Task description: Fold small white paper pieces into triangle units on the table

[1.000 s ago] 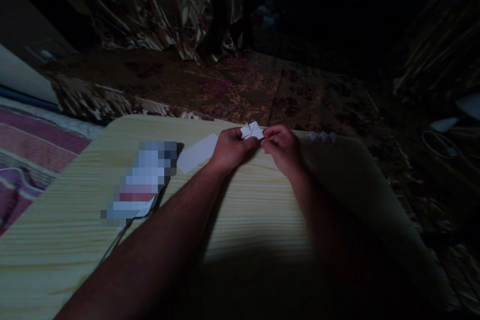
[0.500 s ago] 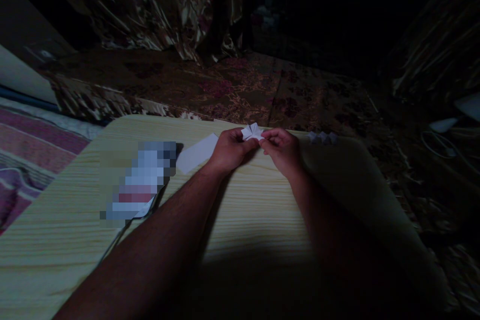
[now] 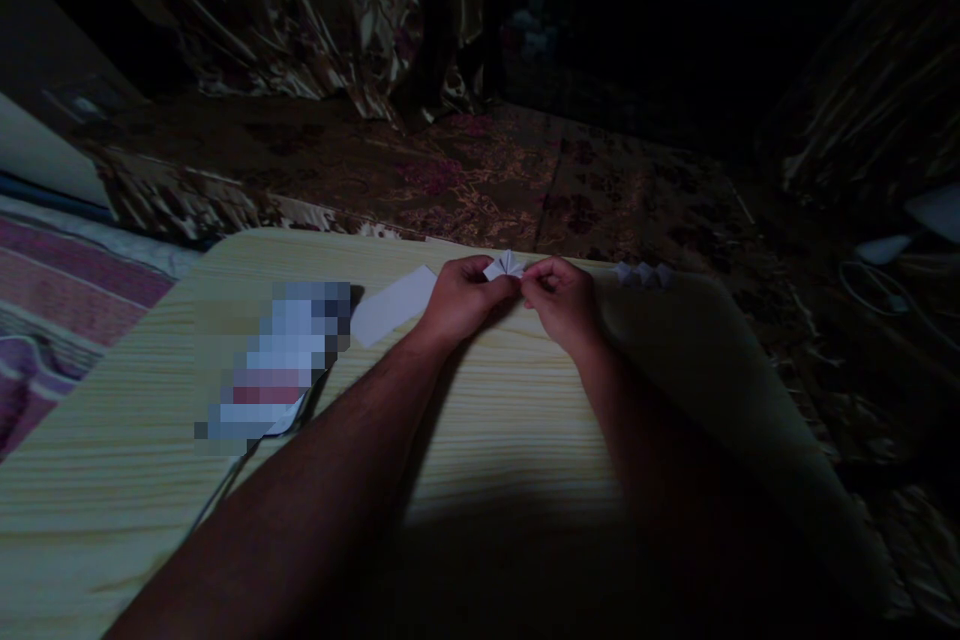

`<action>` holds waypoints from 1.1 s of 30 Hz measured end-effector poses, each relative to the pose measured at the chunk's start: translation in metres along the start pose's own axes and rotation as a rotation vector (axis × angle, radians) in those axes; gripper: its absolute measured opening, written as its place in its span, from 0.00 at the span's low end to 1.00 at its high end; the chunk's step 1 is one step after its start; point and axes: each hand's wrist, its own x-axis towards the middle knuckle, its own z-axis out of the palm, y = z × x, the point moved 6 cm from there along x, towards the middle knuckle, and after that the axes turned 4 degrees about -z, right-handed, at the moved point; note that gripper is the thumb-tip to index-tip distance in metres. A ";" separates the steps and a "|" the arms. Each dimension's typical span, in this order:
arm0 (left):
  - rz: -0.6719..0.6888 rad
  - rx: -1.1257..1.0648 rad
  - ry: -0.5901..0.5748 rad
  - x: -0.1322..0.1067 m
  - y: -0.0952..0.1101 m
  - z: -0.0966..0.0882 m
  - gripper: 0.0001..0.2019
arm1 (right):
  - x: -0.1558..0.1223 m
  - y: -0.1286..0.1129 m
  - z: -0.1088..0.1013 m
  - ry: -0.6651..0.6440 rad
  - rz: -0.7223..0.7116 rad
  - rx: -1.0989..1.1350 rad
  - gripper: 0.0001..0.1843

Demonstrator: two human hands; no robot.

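A small piece of folded white paper (image 3: 504, 267) with pointed flaps is held up near the table's far edge. My left hand (image 3: 463, 298) grips its left side, thumb across the front. From the right, my right hand (image 3: 559, 298) pinches its near right corner between thumb and fingertips. The fingers partly cover the lower part of the paper. Left of my left hand lies a flat white sheet of paper (image 3: 395, 305). Several small folded paper pieces (image 3: 643, 274) sit in a row to the right of my right hand.
A blurred-out phone-like device (image 3: 281, 350) with a cable (image 3: 214, 500) lies on the left of the pale wooden table (image 3: 510, 420). Beyond stand a patterned couch (image 3: 450, 160) and curtains (image 3: 375, 10). At left is a striped cloth (image 3: 67, 280). The room is dim.
The folded paper has tilted and its flaps look narrower, with a tip pointing up. Both hands keep hold of it and have barely moved.
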 end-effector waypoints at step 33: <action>-0.034 -0.124 -0.052 0.006 -0.009 -0.002 0.05 | -0.012 -0.031 0.001 0.021 -0.405 -0.266 0.05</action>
